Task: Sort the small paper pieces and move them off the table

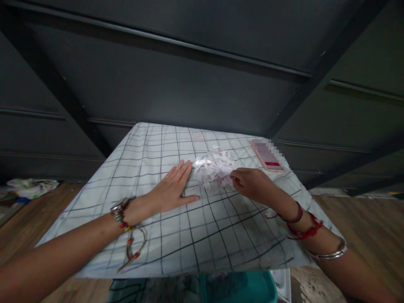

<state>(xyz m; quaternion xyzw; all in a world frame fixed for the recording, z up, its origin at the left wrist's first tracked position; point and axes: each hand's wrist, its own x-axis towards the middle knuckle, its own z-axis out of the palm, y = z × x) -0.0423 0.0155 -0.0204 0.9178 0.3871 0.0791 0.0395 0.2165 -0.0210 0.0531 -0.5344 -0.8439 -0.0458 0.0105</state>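
Note:
A small heap of white and pinkish paper scraps [215, 166] lies near the middle of a checked tablecloth [151, 168]. Flat on the cloth, just left of the heap, rests my left hand [173, 185], its fingers stretched out and the thumb apart. My right hand [252, 184] is at the heap's right edge with its fingers curled and pinched together. Whatever may be between those fingertips is too small to make out.
A phone [268, 156] in a pink case lies at the table's right side. Dark metal drawer fronts [176, 84] stand behind the table. Below the front edge are teal tubs [246, 288]. A crumpled plastic bag [33, 187] is on the left.

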